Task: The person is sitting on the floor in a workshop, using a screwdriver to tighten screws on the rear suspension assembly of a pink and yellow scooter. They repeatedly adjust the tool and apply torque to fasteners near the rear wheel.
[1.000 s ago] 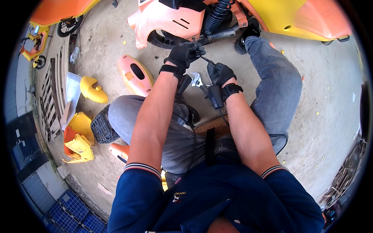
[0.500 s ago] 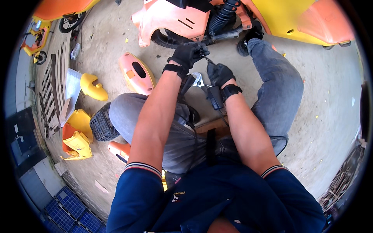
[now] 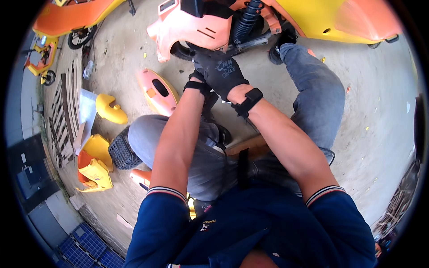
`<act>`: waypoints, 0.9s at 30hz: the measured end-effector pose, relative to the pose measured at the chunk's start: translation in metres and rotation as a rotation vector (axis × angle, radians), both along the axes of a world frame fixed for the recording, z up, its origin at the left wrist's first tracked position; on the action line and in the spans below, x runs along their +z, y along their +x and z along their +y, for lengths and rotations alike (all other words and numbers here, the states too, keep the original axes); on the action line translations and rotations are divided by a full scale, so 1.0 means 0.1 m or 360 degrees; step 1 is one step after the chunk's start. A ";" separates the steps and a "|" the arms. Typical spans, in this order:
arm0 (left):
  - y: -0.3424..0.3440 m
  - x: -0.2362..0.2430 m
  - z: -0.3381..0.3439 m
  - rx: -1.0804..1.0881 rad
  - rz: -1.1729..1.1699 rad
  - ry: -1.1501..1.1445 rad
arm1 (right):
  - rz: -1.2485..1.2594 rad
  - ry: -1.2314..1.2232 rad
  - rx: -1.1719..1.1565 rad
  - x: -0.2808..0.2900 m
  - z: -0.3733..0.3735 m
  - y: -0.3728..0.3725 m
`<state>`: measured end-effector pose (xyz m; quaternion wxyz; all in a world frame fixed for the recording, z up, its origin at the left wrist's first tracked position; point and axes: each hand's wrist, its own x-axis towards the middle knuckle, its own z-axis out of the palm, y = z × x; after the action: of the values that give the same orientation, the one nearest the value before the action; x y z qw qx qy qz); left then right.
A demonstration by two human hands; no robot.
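Note:
My gloved right hand (image 3: 217,69) reaches across to the left, its fingers curled over my left hand (image 3: 196,76), at the lower edge of the pink scooter bodywork (image 3: 192,31). The right glove covers most of the left one, so its fingers and whatever either hand holds are hidden. Dark devices are strapped at both wrists. A pink oval panel (image 3: 149,89) lies on the floor left of my hands. A small pale bit of metal shows below them, mostly covered.
My bent legs (image 3: 315,89) flank the hands. A black spring shock (image 3: 246,24) and yellow bodywork (image 3: 304,13) are above. To the left lie a yellow fender (image 3: 109,109), yellow panels (image 3: 96,174), a black crate (image 3: 123,147), a pallet (image 3: 62,111) and other scooters (image 3: 60,18).
My right hand has moved up and left, turning its back to the camera and covering my left hand. The dark thin piece seen between them and most of the adjustable wrench are now hidden.

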<state>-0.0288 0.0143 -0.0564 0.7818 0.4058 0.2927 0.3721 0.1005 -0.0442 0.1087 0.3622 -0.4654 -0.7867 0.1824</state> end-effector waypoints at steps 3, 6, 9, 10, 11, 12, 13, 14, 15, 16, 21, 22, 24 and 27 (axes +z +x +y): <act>0.14 0.07 0.01 0.0172 0.0509 0.0110 | 0.0166 -0.0022 -0.0170 0.03 0.11 0.32; 0.40 0.64 -0.10 0.0299 0.0117 -0.0521 | 0.1038 -0.0162 -0.0651 -0.28 0.20 0.78; 0.28 0.48 -0.09 0.0080 0.0713 0.0429 | 0.1868 -0.0896 -0.1077 -0.58 0.14 1.06; 0.26 0.39 -0.07 0.0059 0.0810 0.0636 | 0.1955 -0.1059 -0.1185 -0.78 0.11 1.14; 0.23 0.29 -0.06 0.0057 0.0909 0.0841 | 0.2314 -0.1374 -0.1366 -0.80 0.04 1.12; 0.25 0.23 -0.04 0.0148 0.0767 0.0751 | 0.1999 -0.1262 -0.1137 -1.00 -0.10 1.10; 0.23 0.17 -0.03 0.0165 0.0717 0.0740 | 0.0817 -0.1208 -0.0908 -1.18 -0.23 1.16; 0.21 0.13 -0.05 0.0188 0.0674 0.0720 | -0.0303 -0.0875 -0.0793 -1.20 -0.37 1.14; 0.21 0.17 -0.05 0.0130 0.0710 0.0791 | -0.0396 -0.0940 -0.0767 -1.16 -0.40 1.08; 0.23 0.21 -0.05 0.0100 0.0718 0.0832 | -0.0327 -0.1013 -0.0758 -1.16 -0.45 1.02; 0.24 0.25 -0.06 0.0068 0.0785 0.0953 | -0.0092 -0.1246 -0.0703 -1.27 -0.53 0.85; 0.24 0.25 -0.06 0.0065 0.0793 0.0938 | -0.0023 -0.1285 -0.0679 -1.36 -0.54 0.83; 0.22 0.21 -0.06 0.0079 0.0777 0.0867 | 0.0111 -0.1358 -0.0626 -1.46 -0.54 0.80; 0.20 0.19 -0.06 0.0095 0.0734 0.0772 | 0.0158 -0.1489 -0.0618 -1.39 -0.56 0.73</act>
<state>-0.0084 0.0082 -0.0374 0.5645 0.6448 0.3765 0.3519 0.1738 -0.1007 -0.0307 0.1792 -0.7062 -0.5016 0.4663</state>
